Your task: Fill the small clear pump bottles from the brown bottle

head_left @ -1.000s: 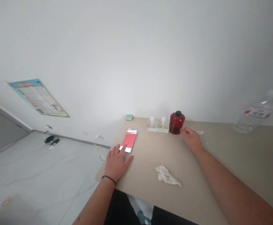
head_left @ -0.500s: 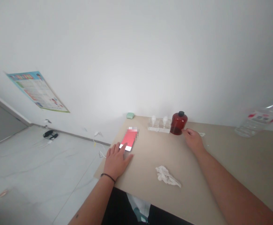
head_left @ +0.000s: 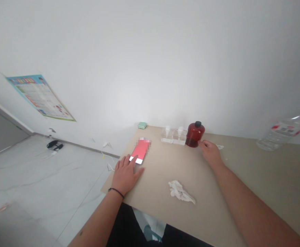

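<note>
A phone (head_left: 140,151) with a red screen lies on the beige table (head_left: 242,178) near its left edge. My left hand (head_left: 125,174) rests flat on the table with its fingers spread, one fingertip touching the phone's near end. My right hand (head_left: 210,152) lies on the table just right of a dark red bottle (head_left: 195,134) with a black cap, fingers loosely curled, close to the bottle but not around it. Nothing shows in that hand.
Two small clear bottles with white caps (head_left: 174,135) stand left of the red bottle. A green case (head_left: 142,125) sits at the far corner. A crumpled tissue (head_left: 180,192) lies near me. A large clear water bottle (head_left: 282,132) is at the right. The floor lies to the left.
Both hands stay where they were on the table. Only the view has shifted slightly.
</note>
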Motion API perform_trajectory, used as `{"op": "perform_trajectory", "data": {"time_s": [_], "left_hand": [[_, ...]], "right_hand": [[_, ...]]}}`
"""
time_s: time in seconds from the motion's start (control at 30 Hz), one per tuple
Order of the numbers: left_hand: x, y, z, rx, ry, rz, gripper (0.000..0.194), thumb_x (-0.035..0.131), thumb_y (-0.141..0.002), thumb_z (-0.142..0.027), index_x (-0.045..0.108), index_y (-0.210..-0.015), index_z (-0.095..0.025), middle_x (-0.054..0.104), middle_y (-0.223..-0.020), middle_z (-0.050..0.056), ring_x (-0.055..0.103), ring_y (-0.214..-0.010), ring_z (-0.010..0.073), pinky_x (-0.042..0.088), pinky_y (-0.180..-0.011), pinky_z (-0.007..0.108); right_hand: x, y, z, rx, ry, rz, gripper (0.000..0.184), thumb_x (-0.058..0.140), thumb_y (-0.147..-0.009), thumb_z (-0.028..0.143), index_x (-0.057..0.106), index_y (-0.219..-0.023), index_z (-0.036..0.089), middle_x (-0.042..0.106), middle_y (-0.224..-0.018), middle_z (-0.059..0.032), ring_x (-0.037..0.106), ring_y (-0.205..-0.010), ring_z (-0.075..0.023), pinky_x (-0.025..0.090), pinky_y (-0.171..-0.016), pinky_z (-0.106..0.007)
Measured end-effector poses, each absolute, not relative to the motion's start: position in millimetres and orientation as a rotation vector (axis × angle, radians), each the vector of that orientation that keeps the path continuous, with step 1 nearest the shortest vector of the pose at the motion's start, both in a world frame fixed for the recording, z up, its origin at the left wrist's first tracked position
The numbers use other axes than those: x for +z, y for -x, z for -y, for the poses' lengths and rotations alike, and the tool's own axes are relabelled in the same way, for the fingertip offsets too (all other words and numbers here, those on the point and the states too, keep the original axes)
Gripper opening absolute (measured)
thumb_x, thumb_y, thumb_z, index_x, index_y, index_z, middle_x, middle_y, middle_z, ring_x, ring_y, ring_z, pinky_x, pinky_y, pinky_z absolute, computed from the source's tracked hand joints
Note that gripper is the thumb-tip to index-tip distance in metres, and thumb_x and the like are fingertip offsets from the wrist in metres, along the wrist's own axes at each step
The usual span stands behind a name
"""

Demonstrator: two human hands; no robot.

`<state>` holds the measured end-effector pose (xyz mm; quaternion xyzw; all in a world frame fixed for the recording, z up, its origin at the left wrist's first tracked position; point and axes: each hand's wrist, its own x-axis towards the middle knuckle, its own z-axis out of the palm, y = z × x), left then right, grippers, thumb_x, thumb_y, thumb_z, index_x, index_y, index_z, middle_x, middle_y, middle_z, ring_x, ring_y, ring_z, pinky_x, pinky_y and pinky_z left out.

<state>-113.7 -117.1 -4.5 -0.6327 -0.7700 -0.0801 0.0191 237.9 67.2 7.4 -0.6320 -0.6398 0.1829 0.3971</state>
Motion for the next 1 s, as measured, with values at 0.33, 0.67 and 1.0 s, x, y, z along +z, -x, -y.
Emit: {"op": "perform_trajectory", "data": {"time_s": [0.33,0.67,1.0], "left_hand": [[-1.8,111.2,117.9,-0.214,1.961,2.393,0.064,0.048,-0.095,-0.061,0.042,-0.150,-0.028,0.043,-0.156,0.015,0.038,-0.145,0.0354,0.030,-0.117,0.054],[-3.4,112.6,117.5,-0.231,1.966,2.404,0.063,0.048,-0.095,-0.060,0.043,-0.149,-0.028,0.044,-0.156,0.014,0.038,-0.145,0.0354,0.029,-0.117,0.054],[-3.9,112.2,116.9,-0.240,1.965,2.401,0.063,0.049,-0.095,-0.059,0.042,-0.149,-0.029,0.043,-0.157,0.015,0.038,-0.145,0.0360,0.030,-0.117,0.055]], "right_hand": [[10.0,-237.1,-64.2,0.479,1.584,1.620,0.039,0.046,-0.080,0.052,0.039,-0.054,0.025,0.040,-0.047,0.0027,0.042,-0.053,-0.0172,0.026,-0.055,-0.031],[10.8,-237.9,-63.6,0.474,1.560,1.629,0.043,0.045,-0.081,0.058,0.040,-0.053,0.025,0.040,-0.046,0.0026,0.043,-0.053,-0.0176,0.027,-0.053,-0.030],[11.8,-237.6,-64.6,0.476,1.586,1.619,0.038,0.045,-0.078,0.054,0.039,-0.054,0.025,0.040,-0.048,0.0027,0.043,-0.053,-0.0174,0.027,-0.053,-0.030]]}}
